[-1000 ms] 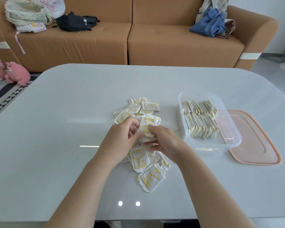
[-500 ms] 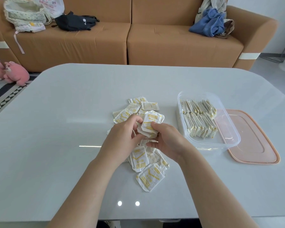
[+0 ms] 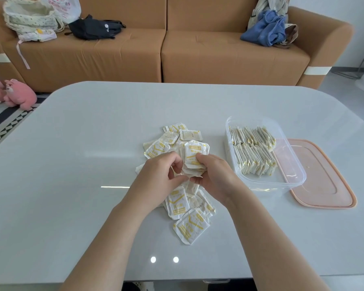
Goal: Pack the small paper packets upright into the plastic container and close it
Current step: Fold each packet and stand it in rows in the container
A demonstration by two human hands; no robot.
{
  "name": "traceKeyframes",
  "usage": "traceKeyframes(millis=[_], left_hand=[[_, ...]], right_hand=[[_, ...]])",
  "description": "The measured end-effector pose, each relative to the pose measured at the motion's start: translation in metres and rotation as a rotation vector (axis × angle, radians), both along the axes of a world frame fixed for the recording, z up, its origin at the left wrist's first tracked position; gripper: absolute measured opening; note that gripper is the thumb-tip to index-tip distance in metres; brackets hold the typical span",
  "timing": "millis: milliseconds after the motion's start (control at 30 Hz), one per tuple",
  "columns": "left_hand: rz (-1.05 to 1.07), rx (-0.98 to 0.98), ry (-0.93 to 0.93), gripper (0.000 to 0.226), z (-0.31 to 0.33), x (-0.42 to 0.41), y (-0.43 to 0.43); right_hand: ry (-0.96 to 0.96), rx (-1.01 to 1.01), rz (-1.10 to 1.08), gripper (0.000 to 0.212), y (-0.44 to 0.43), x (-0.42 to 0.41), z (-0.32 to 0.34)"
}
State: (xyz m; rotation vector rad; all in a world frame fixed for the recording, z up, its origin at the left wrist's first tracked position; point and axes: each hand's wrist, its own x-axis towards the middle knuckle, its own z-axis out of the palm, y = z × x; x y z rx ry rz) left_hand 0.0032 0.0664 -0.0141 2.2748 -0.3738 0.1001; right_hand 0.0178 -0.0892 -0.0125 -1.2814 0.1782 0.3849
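A small stack of white packets with yellow print (image 3: 194,157) is held upright above the table's middle. My right hand (image 3: 214,177) grips it with the thumb on its front. My left hand (image 3: 160,175) touches the stack's left side with curled fingers. More loose packets (image 3: 189,223) lie scattered beneath and around both hands. To the right stands the clear plastic container (image 3: 294,179), with two rows of upright packets (image 3: 253,152) filling its far part. Its pink lid (image 3: 324,181) lies flat just right of it.
The grey table (image 3: 72,185) has open surface on the left and at the front. Behind it stands a brown sofa (image 3: 198,49) with bags and clothes. Pink plush toys (image 3: 13,93) lie on the floor at the left.
Both hands have lifted the gathered stack slightly and squared it. My right thumb has moved onto the front of the stack.
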Motion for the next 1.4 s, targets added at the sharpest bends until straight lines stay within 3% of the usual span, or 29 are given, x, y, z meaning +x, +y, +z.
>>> traceKeyframes(millis=[233,433,567,733,833,1000,1133,1400], left_hand=[[0.068,-0.156,0.15,0.026,0.002,0.003,0.004],[0.055,-0.197,0.163,0.029,0.003,0.004,0.0],[0.106,-0.134,0.142,0.028,0.002,0.004,-0.004],[0.169,-0.078,0.153,0.028,-0.003,0.006,0.001],[0.169,-0.038,0.162,0.029,-0.005,0.005,0.003],[0.166,-0.008,0.165,0.031,-0.005,0.006,0.003],[0.146,0.006,0.168,0.03,-0.004,0.009,-0.002],[0.131,-0.019,0.165,0.03,0.0,0.009,-0.008]], right_hand=[[0.006,-0.042,0.107,0.018,0.0,-0.003,0.003],[-0.011,-0.089,0.19,0.017,-0.005,-0.005,0.004],[-0.124,-0.344,0.092,0.016,-0.017,-0.008,0.013],[-0.375,-0.752,-0.225,0.017,-0.052,-0.01,0.033],[-0.399,-1.016,-0.381,0.018,-0.08,-0.007,0.032],[-0.426,-1.272,-0.576,0.015,-0.118,-0.005,0.023],[-0.355,-1.505,-0.55,0.019,-0.135,0.0,0.026],[-0.164,-1.933,-0.223,0.012,-0.137,0.018,0.035]])
